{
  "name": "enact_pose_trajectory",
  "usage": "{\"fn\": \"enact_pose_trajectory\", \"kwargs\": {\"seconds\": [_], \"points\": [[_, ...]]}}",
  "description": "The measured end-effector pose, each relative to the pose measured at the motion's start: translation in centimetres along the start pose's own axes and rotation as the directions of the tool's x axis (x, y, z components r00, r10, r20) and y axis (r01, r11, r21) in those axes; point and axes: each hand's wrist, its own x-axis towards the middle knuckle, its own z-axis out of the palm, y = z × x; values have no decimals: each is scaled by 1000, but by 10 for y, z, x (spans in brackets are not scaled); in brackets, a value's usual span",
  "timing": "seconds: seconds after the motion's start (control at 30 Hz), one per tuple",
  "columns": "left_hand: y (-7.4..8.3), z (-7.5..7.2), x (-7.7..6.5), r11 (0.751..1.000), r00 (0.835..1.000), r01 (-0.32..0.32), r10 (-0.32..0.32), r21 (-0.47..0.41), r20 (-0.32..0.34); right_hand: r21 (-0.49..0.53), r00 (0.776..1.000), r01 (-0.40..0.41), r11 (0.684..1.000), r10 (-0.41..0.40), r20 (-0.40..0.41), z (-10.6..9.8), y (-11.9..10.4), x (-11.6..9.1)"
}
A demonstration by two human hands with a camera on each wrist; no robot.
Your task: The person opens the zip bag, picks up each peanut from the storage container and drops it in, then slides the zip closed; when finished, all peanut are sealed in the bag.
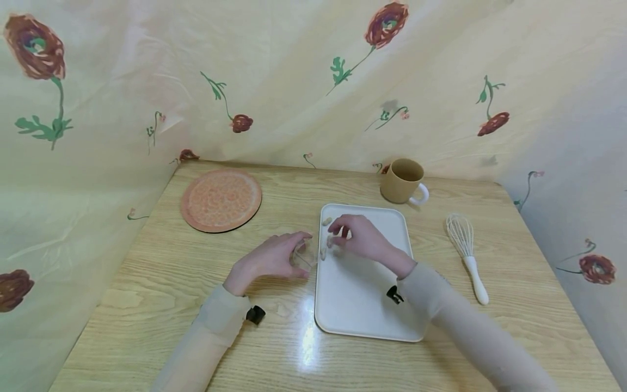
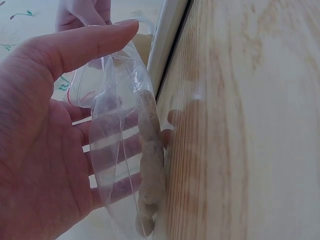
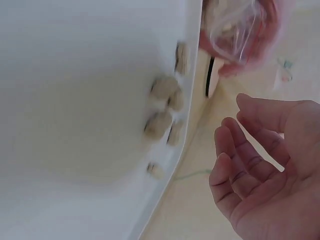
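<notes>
My left hand (image 1: 276,256) holds a clear zip plastic bag (image 2: 120,130) just left of the white tray (image 1: 367,305). In the left wrist view its thumb lies across the bag's front, with the fingers behind. Peanuts in their shells (image 2: 151,170) lie along the bag's lower side. Several more peanuts (image 3: 158,125) are near one rim of the tray, slightly blurred in the right wrist view. Above that rim is my right hand (image 1: 360,237), fingers loosely bent. Nothing shows between its thumb and fingers (image 3: 225,172) in the right wrist view.
Behind the tray stands a tan mug (image 1: 399,185) with a white handle. A whisk (image 1: 467,256) with a white handle lies right of the tray. At the back left is a round orange mat (image 1: 221,200). Flowered cloth (image 1: 284,81) hangs behind the wooden table (image 1: 264,354).
</notes>
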Motion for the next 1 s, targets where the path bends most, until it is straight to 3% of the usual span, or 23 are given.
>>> {"fn": "enact_pose_trajectory", "kwargs": {"seconds": [0.23, 0.4, 0.57, 1.0], "points": [[1, 0, 0, 1000, 1000, 9, -9, 5, 8, -17, 998, -52, 999, 51, -44, -18, 32, 7], [2, 1, -1, 1000, 1000, 16, -16, 3, 12, -36, 994, -105, 994, 105, 3, -23, 52, 11], [3, 1, -2, 1000, 1000, 2, -2, 5, 3, -40, 994, -98, 994, 100, 48, -20, 68, 15], [4, -1, -2, 1000, 1000, -1, 1, 5, 4, -123, 975, -172, 977, 187, 123, -11, 69, 25]]}}
